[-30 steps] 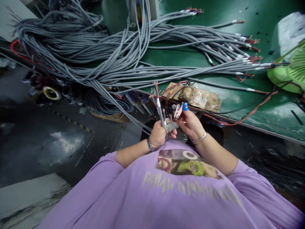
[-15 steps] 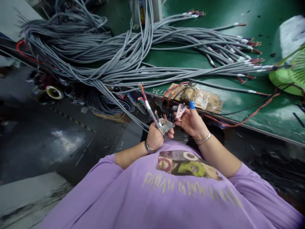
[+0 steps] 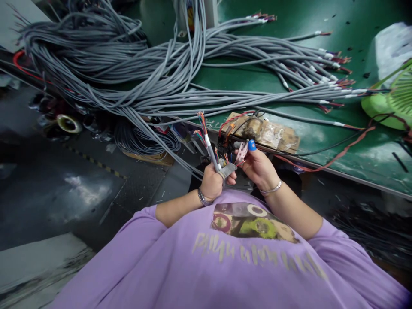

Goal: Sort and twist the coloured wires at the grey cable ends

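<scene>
My left hand [image 3: 211,183] is closed around a grey cable [image 3: 213,156] that points up and away from me. Several thin coloured wires [image 3: 202,124] fan out of the cable's white-banded end. Shorter coloured wire ends [image 3: 226,158] stick up beside my left thumb, which wears a grey wrap [image 3: 228,171]. Close by on the right, my right hand [image 3: 262,169] pinches a small pale pink piece [image 3: 242,152], perhaps a clip; its exact kind is unclear. A blue cover [image 3: 251,145] sits on my right thumb. Thin red wires reach toward the right fingers.
Bundles of grey cables [image 3: 154,96] spread over the green table [image 3: 231,77], their stripped ends at the right. At the table's front edge lies a taped cardboard piece [image 3: 273,134]. A green fan [image 3: 399,96] stands at right. A dark cable coil [image 3: 144,139] lies below the table's left part.
My right hand has shifted slightly left, and the pale pink piece is turned more upright. The held cable end has moved right and stands steeper.
</scene>
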Available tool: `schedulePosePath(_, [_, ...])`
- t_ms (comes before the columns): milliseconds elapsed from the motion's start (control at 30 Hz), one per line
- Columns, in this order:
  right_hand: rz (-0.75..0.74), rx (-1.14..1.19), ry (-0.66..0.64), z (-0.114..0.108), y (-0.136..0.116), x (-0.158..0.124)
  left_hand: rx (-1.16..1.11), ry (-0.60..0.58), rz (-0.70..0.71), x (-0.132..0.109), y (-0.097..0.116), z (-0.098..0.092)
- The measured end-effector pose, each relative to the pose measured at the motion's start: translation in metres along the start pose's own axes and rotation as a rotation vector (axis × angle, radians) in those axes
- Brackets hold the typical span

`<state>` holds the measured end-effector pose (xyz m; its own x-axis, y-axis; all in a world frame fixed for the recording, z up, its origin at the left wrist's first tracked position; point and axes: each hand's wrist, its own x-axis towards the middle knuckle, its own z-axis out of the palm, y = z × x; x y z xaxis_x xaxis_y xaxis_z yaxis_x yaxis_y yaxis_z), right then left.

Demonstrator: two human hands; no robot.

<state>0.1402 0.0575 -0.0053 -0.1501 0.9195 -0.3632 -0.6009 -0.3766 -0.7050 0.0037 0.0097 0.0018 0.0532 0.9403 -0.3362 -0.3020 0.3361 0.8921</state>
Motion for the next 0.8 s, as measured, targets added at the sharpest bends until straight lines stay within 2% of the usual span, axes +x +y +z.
schedulePosePath(200, [0.007, -0.036, -0.022, 0.0, 0.003, -0.001, 0.053, 0.003, -0.036, 0.0, 0.0, 0.0])
schedulePosePath(433, [0.21, -0.073, -0.162, -0.016, -0.004, -0.01, 0.054, -0.024, -0.07, -0.007, -0.002, -0.008])
schedulePosePath(567, [0.315, -0.192, -0.261, -0.025, -0.007, -0.017, 0.085, -0.073, -0.042, -0.008, -0.008, -0.015])
schedulePosePath(733, [0.197, -0.347, -0.232, -0.023, -0.008, -0.022, 0.156, -0.171, -0.048, -0.008, -0.009, -0.014])
schedulePosePath(800, [0.153, -0.392, -0.269, -0.019, -0.009, -0.025, 0.194, -0.215, -0.091, -0.008, -0.006, -0.012])
